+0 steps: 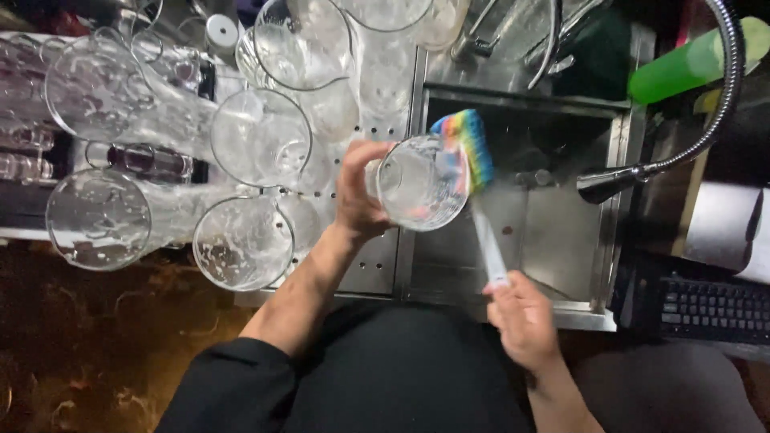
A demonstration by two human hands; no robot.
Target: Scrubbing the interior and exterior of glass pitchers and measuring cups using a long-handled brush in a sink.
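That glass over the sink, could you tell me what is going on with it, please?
A person is washing up at a steel sink. Their left hand holds a clear glass tilted over the basin, and their right hand grips the pale handle of a rainbow-coloured brush, whose bristles rest against the glass's rim. To the left, several soapy glasses stand on the perforated drainboard. A flexible spray tap hangs over the basin.

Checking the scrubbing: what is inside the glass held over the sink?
Only suds and droplets show through the wall of the glass in the left hand. The rainbow brush, held by the right hand, sits at its rim; the bristle tips are hidden.
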